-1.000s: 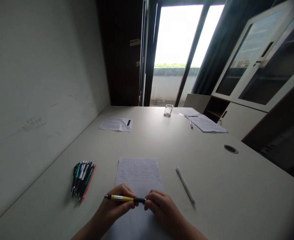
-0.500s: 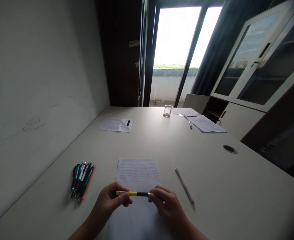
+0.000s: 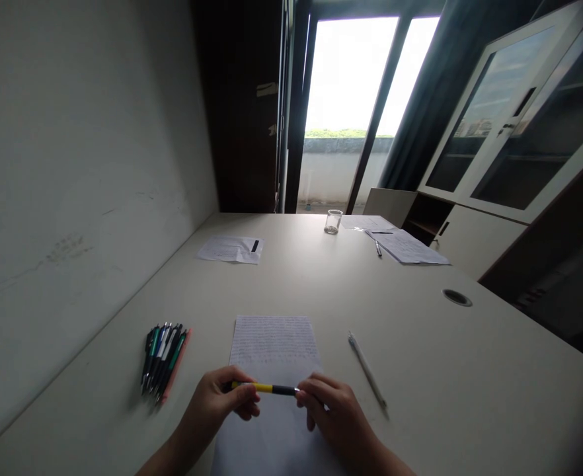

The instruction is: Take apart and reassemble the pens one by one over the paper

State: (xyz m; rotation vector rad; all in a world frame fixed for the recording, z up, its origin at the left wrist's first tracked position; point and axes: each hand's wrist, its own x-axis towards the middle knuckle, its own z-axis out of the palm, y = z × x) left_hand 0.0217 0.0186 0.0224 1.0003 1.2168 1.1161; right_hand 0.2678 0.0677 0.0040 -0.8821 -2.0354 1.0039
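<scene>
A yellow pen (image 3: 266, 388) with a dark grip lies level between my two hands, above a sheet of paper (image 3: 274, 338) with handwritten lines on its upper part. My left hand (image 3: 225, 395) pinches the yellow end between thumb and fingers. At the dark end, the fingertips of my right hand (image 3: 334, 403) are closed round the tip. To the right of the paper rests a white pen (image 3: 367, 370), touched by neither hand. A bunch of several pens (image 3: 162, 362), black, green, white and pink, lies to the left.
A small glass (image 3: 332, 222) stands toward the far edge of the white table (image 3: 291, 284). Papers (image 3: 408, 246) with a pen (image 3: 378, 248) beside them lie at the far right, another sheet (image 3: 227, 249) at the far left. A round cable hole (image 3: 457, 297) is on the right.
Both hands still hold the yellow pen at its ends. The fingers have shifted a little, with my left hand covering more of the yellow end. The view has tilted very slightly.
</scene>
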